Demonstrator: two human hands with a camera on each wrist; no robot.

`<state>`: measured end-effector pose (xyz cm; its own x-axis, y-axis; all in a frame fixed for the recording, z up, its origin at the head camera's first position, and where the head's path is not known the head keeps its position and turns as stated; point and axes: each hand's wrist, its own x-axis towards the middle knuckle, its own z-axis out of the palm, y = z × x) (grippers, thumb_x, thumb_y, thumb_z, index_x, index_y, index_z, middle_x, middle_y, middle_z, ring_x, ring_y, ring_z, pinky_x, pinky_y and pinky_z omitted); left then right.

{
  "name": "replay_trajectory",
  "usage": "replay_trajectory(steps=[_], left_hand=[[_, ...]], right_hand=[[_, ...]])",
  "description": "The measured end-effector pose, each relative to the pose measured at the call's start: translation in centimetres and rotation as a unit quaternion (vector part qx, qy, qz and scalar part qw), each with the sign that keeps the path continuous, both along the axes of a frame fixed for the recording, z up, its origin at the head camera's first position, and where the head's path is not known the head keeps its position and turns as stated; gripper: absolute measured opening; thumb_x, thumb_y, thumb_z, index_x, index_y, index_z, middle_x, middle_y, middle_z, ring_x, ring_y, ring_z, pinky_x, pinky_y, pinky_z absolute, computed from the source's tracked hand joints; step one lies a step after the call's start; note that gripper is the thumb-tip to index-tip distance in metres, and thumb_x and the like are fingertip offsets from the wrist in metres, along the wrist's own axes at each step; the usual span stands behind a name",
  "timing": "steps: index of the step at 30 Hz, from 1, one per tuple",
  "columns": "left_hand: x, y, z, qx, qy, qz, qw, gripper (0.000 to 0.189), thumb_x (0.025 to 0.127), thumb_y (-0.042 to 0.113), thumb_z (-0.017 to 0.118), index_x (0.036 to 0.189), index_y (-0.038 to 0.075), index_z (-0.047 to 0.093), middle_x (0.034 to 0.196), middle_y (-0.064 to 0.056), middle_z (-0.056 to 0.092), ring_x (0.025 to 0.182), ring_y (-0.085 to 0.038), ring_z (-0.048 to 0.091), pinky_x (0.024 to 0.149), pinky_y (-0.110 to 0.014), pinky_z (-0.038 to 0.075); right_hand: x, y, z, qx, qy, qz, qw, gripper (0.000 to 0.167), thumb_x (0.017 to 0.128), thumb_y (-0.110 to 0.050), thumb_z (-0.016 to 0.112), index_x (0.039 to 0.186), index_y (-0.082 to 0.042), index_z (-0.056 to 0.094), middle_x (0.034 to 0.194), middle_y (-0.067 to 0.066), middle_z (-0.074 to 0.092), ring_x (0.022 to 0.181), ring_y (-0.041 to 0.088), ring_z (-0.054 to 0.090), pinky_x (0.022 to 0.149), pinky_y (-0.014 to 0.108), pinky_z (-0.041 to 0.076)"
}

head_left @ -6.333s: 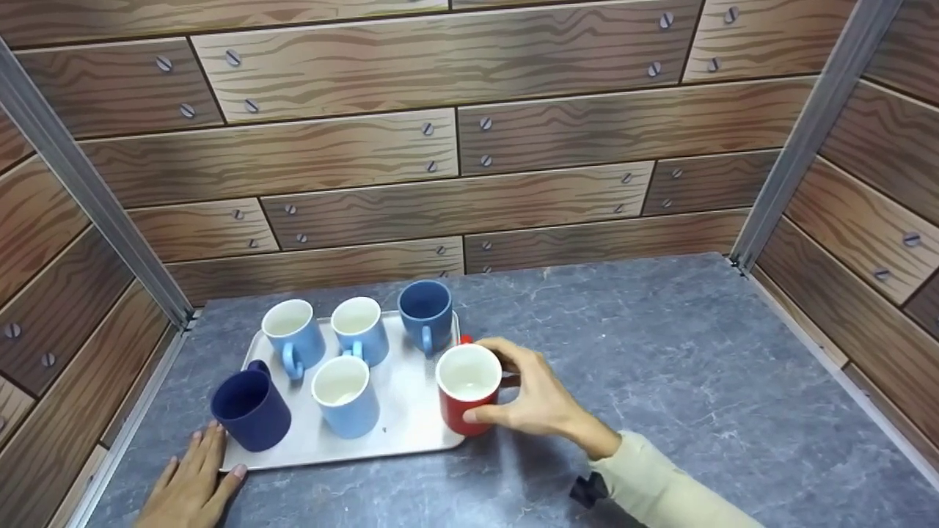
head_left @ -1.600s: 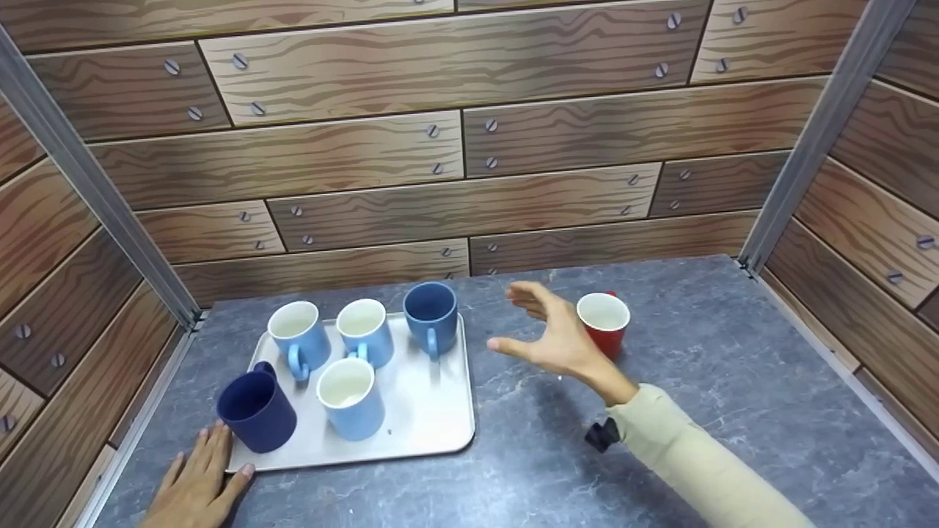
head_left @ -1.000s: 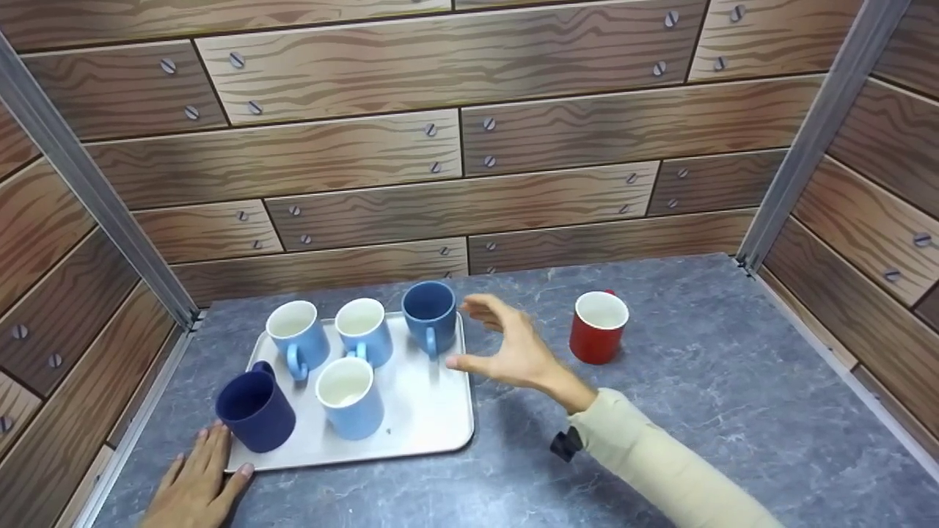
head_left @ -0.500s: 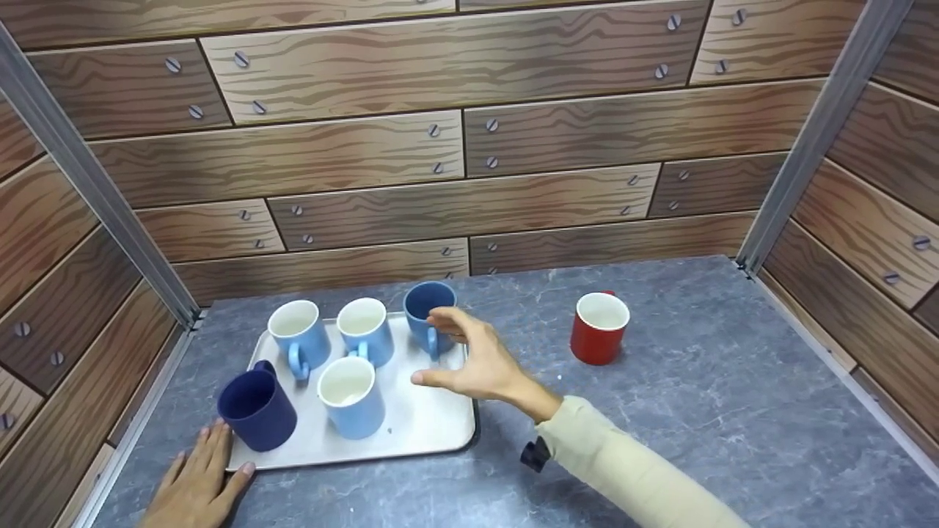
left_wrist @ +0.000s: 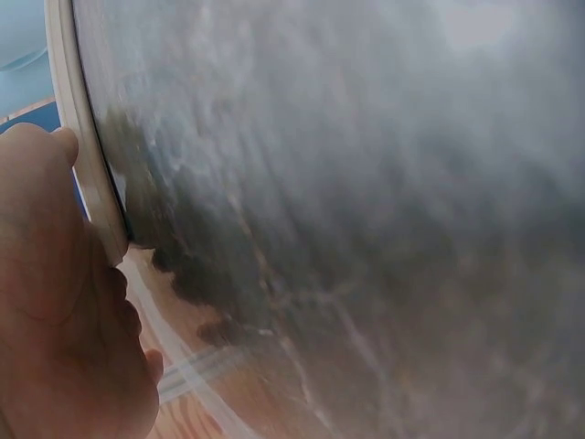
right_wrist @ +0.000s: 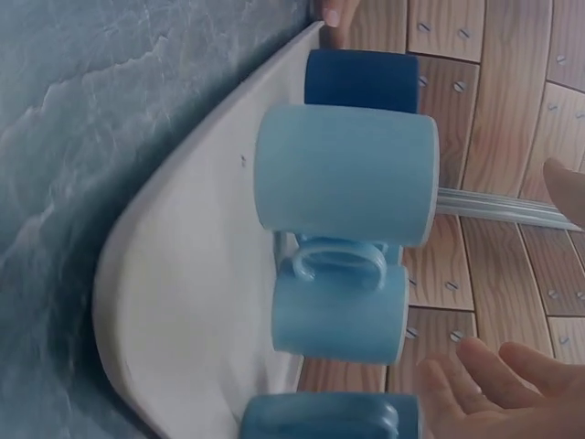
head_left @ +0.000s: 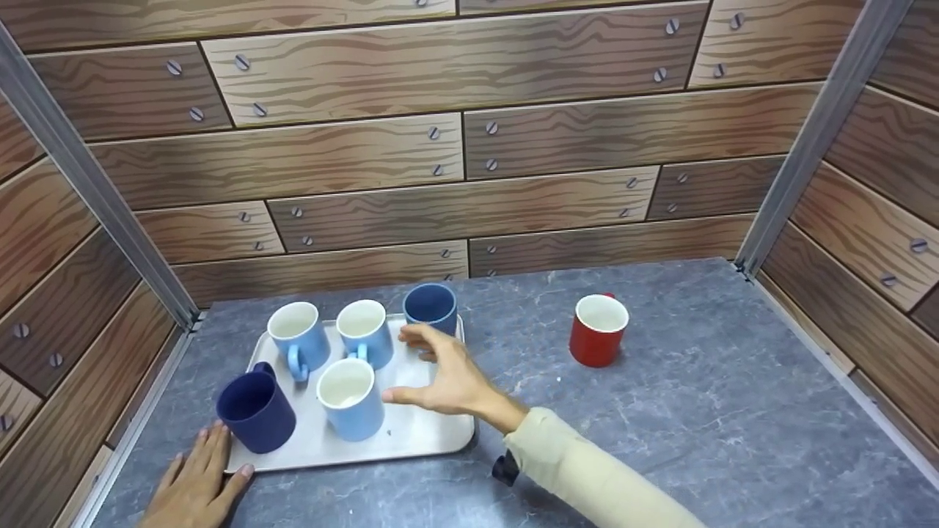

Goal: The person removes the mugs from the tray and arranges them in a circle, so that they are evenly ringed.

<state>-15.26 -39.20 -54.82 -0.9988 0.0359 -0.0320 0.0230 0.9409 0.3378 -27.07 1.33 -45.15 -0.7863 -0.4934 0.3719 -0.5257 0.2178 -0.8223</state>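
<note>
My right hand point(head_left: 444, 375) is spread over the right part of a white tray point(head_left: 418, 433), thumb beside the front light blue mug point(head_left: 351, 411). Its fingers point(right_wrist: 489, 375) are parted from the thumb with nothing between them. Behind the hand, a medium blue mug point(head_left: 429, 306) is partly covered by it. Flat at the tray's front left corner, my left hand point(head_left: 192, 480) touches the edge near a dark navy mug point(head_left: 258, 418). Two more light blue mugs stand at the back, one left point(head_left: 301, 337) and one in the middle point(head_left: 365, 334).
A red mug point(head_left: 598, 339) with a white inside stands on the grey marbled table point(head_left: 704, 396), right of the tray. Wood-patterned walls point(head_left: 557, 139) with metal corner posts point(head_left: 803, 139) enclose the back and sides.
The red mug was carried from the tray's right side to the table and let go. My right hand then moved left, over the tray towards the front light blue mug. The left hand stayed put.
</note>
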Motion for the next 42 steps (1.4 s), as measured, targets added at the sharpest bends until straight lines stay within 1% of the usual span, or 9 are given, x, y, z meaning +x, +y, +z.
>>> replay_trajectory(steps=[7,14,16,21,24,28,32,37,42], left_hand=[[0.0,0.0,0.2,-0.001,-0.009,0.001,1.0,0.095,0.11,0.06,0.047,0.165,-0.013,0.02,0.171,-0.037,0.015,0.158,-0.059,0.016,0.12,-0.08,0.009],[0.1,0.0,0.0,0.0,-0.004,-0.001,1.0,0.095,0.11,0.06,0.047,0.164,-0.013,0.02,0.171,-0.037,0.016,0.157,-0.06,0.017,0.12,-0.079,0.01],[0.0,-0.1,0.0,0.0,-0.003,-0.001,1.0,0.095,0.11,0.06,0.047,0.164,-0.013,0.02,0.171,-0.037,0.016,0.157,-0.059,0.017,0.12,-0.079,0.01],[0.0,-0.2,-0.2,-0.001,-0.004,0.001,1.0,0.097,0.109,0.062,0.047,0.165,-0.012,0.021,0.171,-0.037,0.017,0.158,-0.059,0.017,0.12,-0.08,0.01],[0.0,-0.1,-0.2,-0.006,-0.015,0.005,0.9999,0.098,0.109,0.063,0.047,0.165,-0.012,0.02,0.171,-0.037,0.016,0.158,-0.06,0.016,0.12,-0.08,0.01],[0.0,-0.1,0.0,-0.004,-0.027,0.009,0.9996,0.099,0.108,0.064,0.046,0.165,-0.012,0.019,0.172,-0.036,0.015,0.158,-0.059,0.015,0.12,-0.08,0.008],[0.1,-0.3,-0.3,0.002,-0.03,0.013,0.9995,0.101,0.107,0.067,0.045,0.165,-0.011,0.019,0.172,-0.036,0.015,0.158,-0.059,0.014,0.12,-0.08,0.007],[0.2,-0.4,-0.4,0.0,-0.021,0.012,0.9997,0.101,0.107,0.068,0.045,0.165,-0.011,0.019,0.171,-0.037,0.016,0.158,-0.059,0.016,0.12,-0.08,0.008],[0.1,-0.3,-0.4,0.003,-0.006,0.004,1.0,0.099,0.108,0.065,0.048,0.165,-0.012,0.02,0.171,-0.037,0.017,0.158,-0.059,0.016,0.12,-0.08,0.009]], right_hand=[[0.2,-1.6,-0.7,0.007,-0.013,0.007,0.9999,0.09,0.074,-0.032,0.099,0.148,-0.006,0.056,0.143,0.012,0.066,0.134,0.029,0.064,0.112,0.04,0.054],[0.3,-3.2,-1.7,0.015,-0.024,-0.002,0.9996,0.093,0.074,-0.035,0.099,0.149,-0.003,0.055,0.142,0.015,0.066,0.131,0.027,0.065,0.111,0.041,0.055],[0.4,-3.6,-2.1,0.019,-0.026,-0.002,0.9995,0.093,0.073,-0.036,0.099,0.149,-0.003,0.055,0.142,0.016,0.065,0.13,0.03,0.065,0.11,0.042,0.055],[0.8,-4.7,-3.0,0.033,-0.039,-0.004,0.9987,0.094,0.074,-0.038,0.099,0.149,-0.005,0.054,0.142,0.013,0.065,0.126,0.037,0.068,0.108,0.046,0.056],[0.9,-5.2,-3.4,0.035,-0.032,-0.001,0.9989,0.09,0.074,-0.037,0.099,0.147,-0.006,0.056,0.14,0.01,0.067,0.124,0.03,0.07,0.107,0.041,0.057],[0.9,-5.6,-4.0,0.04,-0.008,-0.003,0.9992,0.086,0.073,-0.037,0.1,0.144,-0.009,0.059,0.135,0.005,0.069,0.12,0.017,0.069,0.104,0.033,0.057],[1.0,-6.1,-4.3,0.05,0.0,-0.014,0.9986,0.085,0.072,-0.038,0.1,0.142,-0.011,0.06,0.132,0.003,0.07,0.118,0.017,0.068,0.103,0.035,0.057],[1.1,-6.6,-4.3,0.068,-0.009,-0.036,0.997,0.087,0.07,-0.042,0.101,0.142,-0.015,0.06,0.13,-0.003,0.069,0.124,0.023,0.064,0.105,0.033,0.05],[1.1,-7.0,-4.3,0.071,0.006,-0.058,0.9958,0.084,0.068,-0.039,0.103,0.138,-0.014,0.063,0.124,-0.003,0.069,0.119,0.015,0.062,0.104,0.031,0.049]])
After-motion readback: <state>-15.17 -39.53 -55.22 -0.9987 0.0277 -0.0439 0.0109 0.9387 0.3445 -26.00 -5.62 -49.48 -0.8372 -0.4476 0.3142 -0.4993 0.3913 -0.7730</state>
